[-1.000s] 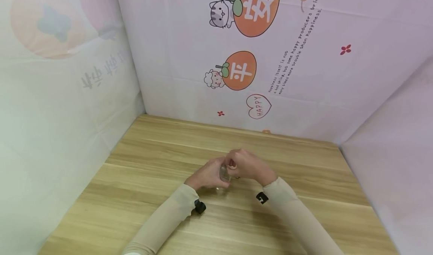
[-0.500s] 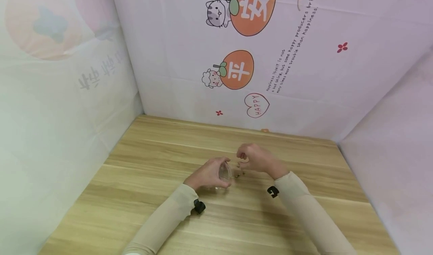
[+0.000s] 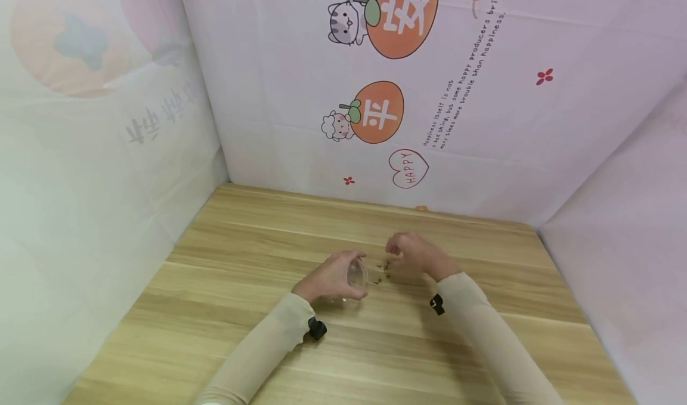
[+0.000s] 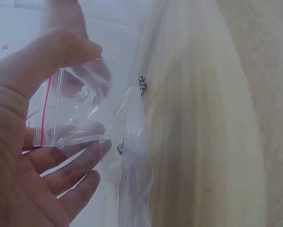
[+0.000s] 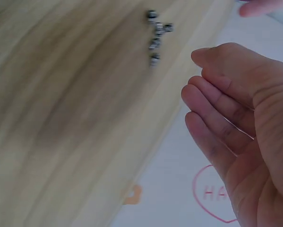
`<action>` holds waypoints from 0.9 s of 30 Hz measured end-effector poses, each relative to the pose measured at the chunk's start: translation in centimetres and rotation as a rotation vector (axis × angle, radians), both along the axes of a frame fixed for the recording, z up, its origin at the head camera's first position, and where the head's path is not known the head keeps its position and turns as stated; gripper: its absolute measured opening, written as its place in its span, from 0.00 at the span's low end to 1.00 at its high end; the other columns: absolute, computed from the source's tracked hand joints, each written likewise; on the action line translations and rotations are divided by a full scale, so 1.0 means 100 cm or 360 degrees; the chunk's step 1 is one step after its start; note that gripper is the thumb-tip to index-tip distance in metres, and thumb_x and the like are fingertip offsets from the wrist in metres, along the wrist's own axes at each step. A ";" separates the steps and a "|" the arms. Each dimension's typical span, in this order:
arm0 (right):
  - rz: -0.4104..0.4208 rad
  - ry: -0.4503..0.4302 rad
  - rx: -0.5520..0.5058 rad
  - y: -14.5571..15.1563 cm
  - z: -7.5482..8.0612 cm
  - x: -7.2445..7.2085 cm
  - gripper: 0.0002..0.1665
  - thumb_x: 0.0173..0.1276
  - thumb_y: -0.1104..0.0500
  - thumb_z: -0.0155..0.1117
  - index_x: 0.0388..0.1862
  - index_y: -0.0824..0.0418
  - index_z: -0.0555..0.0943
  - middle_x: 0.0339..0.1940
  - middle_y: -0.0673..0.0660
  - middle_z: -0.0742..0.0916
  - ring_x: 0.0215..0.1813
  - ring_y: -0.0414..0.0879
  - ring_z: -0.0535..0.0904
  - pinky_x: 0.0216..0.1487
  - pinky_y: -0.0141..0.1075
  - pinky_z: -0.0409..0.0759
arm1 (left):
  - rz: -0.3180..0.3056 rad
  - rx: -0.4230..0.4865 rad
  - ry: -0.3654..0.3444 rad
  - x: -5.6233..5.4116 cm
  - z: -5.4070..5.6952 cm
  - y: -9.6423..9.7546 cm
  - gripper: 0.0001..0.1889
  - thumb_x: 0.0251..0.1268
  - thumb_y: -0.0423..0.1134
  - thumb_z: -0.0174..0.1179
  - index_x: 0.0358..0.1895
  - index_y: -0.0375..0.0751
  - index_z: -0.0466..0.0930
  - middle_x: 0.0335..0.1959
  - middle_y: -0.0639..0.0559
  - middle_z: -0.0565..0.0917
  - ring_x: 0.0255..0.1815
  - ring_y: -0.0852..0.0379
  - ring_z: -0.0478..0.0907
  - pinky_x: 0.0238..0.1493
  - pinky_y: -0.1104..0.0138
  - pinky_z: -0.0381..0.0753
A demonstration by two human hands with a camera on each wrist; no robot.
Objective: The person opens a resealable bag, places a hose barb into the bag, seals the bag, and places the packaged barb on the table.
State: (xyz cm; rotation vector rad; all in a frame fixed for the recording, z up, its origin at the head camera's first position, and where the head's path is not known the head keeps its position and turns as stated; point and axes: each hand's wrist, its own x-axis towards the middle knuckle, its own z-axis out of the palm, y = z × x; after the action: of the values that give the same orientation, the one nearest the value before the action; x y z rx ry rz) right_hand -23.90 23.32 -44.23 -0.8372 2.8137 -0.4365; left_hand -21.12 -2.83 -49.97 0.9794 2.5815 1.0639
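Note:
My left hand [image 3: 327, 277] holds a clear zip bag [image 4: 93, 101] with a red seal line, thumb above and fingers below. The bag's mouth faces right in the head view. Just right of it lie several small metal pieces [image 5: 158, 29] that look like screws, loosely grouped on the wooden table; their exact kind is too blurred to tell. Close behind and to the right of these pieces hovers my right hand [image 3: 421, 256]. Its fingers are loosely bent, and nothing shows between thumb and fingers in the right wrist view [image 5: 226, 104].
The wooden table top [image 3: 257, 357] reaches back to a white printed cloth wall [image 3: 300, 59]. Cloth also rises on the left and right sides. A small black device [image 3: 316, 328] sits on the left wrist, and another black device [image 3: 437, 304] on the right.
My right hand has drawn away from the bag's mouth to the right, uncovering the small metal pieces. My left hand stays in place with the bag.

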 end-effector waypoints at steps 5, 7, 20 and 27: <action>-0.0027 -0.0008 -0.0004 0.003 -0.015 -0.001 0.17 0.66 0.67 0.74 0.54 0.67 0.86 0.53 0.63 0.90 0.56 0.56 0.87 0.60 0.48 0.87 | 0.0011 -0.0009 -0.0026 0.002 0.002 0.000 0.50 0.53 0.50 0.81 0.78 0.42 0.66 0.61 0.53 0.83 0.60 0.56 0.80 0.63 0.62 0.83; -0.0024 -0.0004 0.0016 0.004 -0.018 -0.001 0.16 0.66 0.67 0.74 0.53 0.66 0.87 0.53 0.62 0.90 0.56 0.56 0.87 0.60 0.47 0.87 | 0.0014 -0.0016 -0.0034 0.003 0.002 0.001 0.50 0.53 0.50 0.81 0.79 0.42 0.66 0.62 0.53 0.82 0.60 0.56 0.80 0.63 0.62 0.82; 0.0048 0.0069 -0.0005 0.013 -0.042 -0.009 0.09 0.70 0.67 0.72 0.48 0.61 0.89 0.47 0.56 0.90 0.50 0.47 0.87 0.52 0.39 0.88 | 0.0002 -0.0018 -0.0017 0.002 0.001 0.001 0.49 0.54 0.50 0.80 0.78 0.42 0.66 0.61 0.54 0.83 0.61 0.56 0.80 0.64 0.60 0.82; 0.0121 0.0159 -0.0061 0.014 -0.044 -0.009 0.08 0.72 0.67 0.70 0.46 0.60 0.91 0.44 0.55 0.90 0.47 0.46 0.86 0.48 0.38 0.88 | -0.0015 0.0031 -0.0018 0.000 0.000 0.000 0.49 0.53 0.49 0.80 0.78 0.39 0.66 0.59 0.54 0.84 0.59 0.56 0.81 0.64 0.61 0.82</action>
State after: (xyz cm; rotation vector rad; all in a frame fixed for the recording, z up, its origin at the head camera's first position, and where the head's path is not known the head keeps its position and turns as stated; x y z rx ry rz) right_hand -24.75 24.72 -48.68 -0.9968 2.8605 -0.4500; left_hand -21.10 -2.85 -50.00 0.9861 2.5597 1.0915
